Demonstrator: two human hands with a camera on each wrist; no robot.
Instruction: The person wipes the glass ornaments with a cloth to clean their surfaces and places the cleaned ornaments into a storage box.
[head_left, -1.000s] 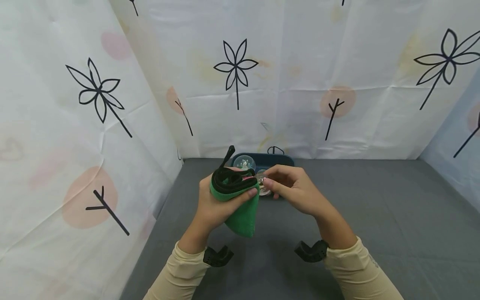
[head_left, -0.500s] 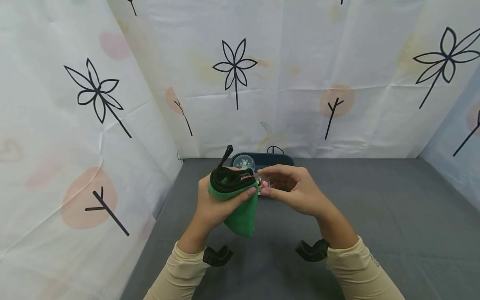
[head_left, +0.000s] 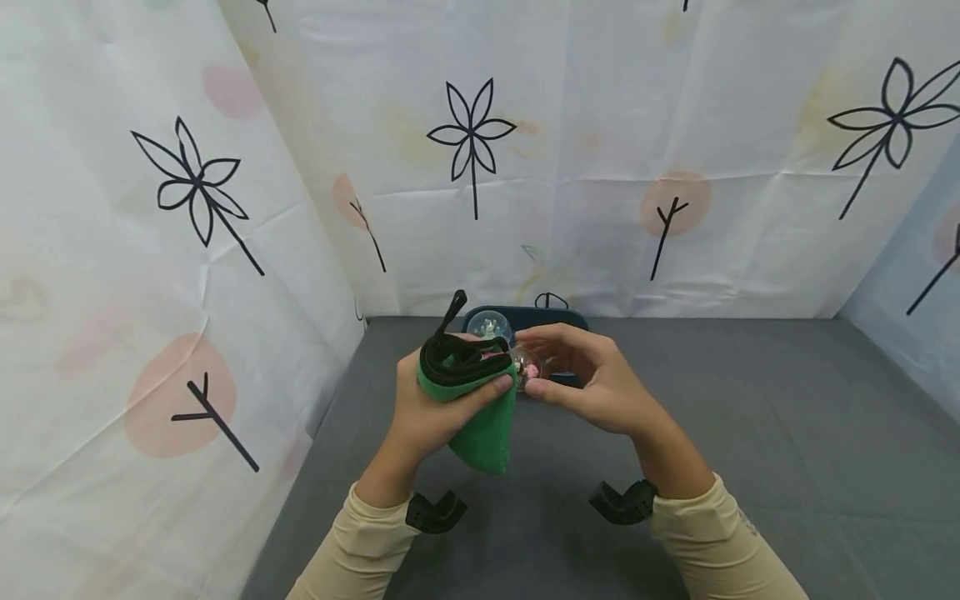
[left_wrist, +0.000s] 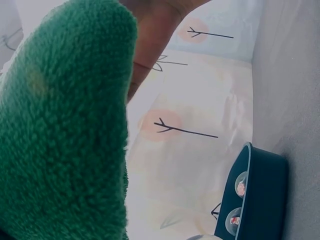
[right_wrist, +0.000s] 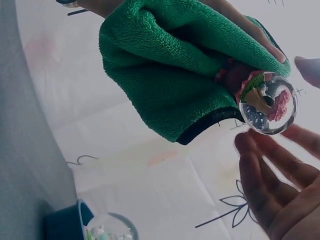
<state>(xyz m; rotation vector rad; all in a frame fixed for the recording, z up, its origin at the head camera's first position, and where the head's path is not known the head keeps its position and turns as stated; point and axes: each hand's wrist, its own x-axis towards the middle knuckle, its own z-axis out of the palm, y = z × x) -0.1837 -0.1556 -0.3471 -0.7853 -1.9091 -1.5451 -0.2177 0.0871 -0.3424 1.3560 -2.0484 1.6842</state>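
Observation:
My left hand (head_left: 431, 408) grips a green fluffy cloth (head_left: 483, 437) with black edging, bunched around the base of a small snow globe. Out of the cloth's right side pokes the clear ball of this snow globe (head_left: 527, 367). In the right wrist view the snow globe (right_wrist: 270, 106) shows a pink figure inside and a dark red base partly covered by the cloth (right_wrist: 165, 70). Around the ball stands my right hand (head_left: 592, 383), fingers loosely bent. Its thumb is apart from the glass; one fingertip is at the ball's lower edge, contact unclear.
Behind the hands is a dark blue tray (head_left: 551, 318) on the grey table (head_left: 750, 433). A larger clear globe (head_left: 489, 325) is at its left end. In the left wrist view two small clear balls (left_wrist: 241, 185) sit in the tray. Patterned white cloth (head_left: 600, 125) hangs behind.
My right fingers have shifted about the ball and now stand slightly wider around it. The pink figure has come into clearer view. My left hand and the cloth stay nearly still.

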